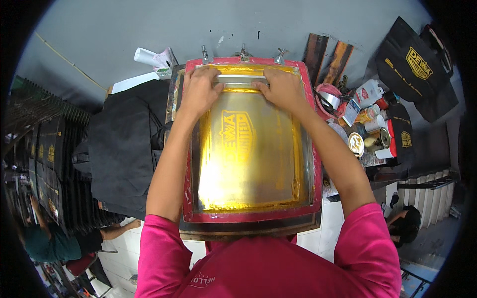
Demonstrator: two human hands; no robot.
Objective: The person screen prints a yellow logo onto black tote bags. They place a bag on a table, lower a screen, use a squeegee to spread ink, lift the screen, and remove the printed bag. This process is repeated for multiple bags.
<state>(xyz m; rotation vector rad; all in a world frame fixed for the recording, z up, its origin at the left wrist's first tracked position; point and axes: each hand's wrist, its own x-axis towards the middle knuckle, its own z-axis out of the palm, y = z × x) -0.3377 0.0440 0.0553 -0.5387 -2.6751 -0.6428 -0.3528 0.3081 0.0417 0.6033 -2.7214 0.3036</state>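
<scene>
A screen-printing frame [251,217] with a pinkish-red border lies flat in front of me. Its mesh [248,184] is gold-yellow, with a crest-and-lettering stencil and yellow ink along its edges. Across the far end of the mesh rests a squeegee [242,78] with a pale, straight bar. My left hand [200,89] is closed around its left end, and my right hand [282,90] grips the right end, both thumbs on the near side. Whatever lies beneath the frame is hidden, apart from the dark board [253,231] at the near edge.
Metal clamps [243,52] stand behind the frame. Black fabric bags [121,144] are piled at left beside racked bags [47,164]. Ink tins [356,143], a white bottle [368,93] and a phone [351,111] crowd the right. People sit at lower left [54,243] and lower right [406,226].
</scene>
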